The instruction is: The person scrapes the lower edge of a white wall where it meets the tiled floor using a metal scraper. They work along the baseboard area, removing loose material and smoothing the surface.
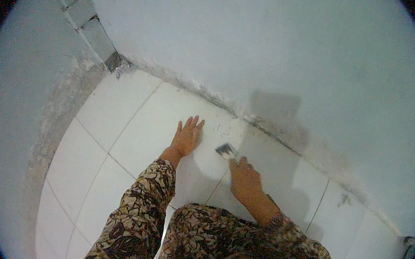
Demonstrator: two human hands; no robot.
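Note:
My left hand [187, 138] rests on the white floor tiles [143, 123], fingers spread and pointing towards the wall, with nothing in it. To its right, my right hand [246, 177] grips a scraper [225, 151] with a flat, dark, wide blade and a pale part near the fingers; most of its handle is hidden by the hand. The blade is over a tile, close to a grout line and a short way from the foot of the wall. Small marks or specks show on the tile between the blade and the wall.
A pale painted wall [240, 38] rises ahead, its lower edge rough and stained [211, 95]. Another wall [15, 82] stands at the left, with a grey tiled strip [96, 34] running down to the corner. Crumpled silvery material [123, 67] lies in that corner. My patterned clothing fills the lower middle.

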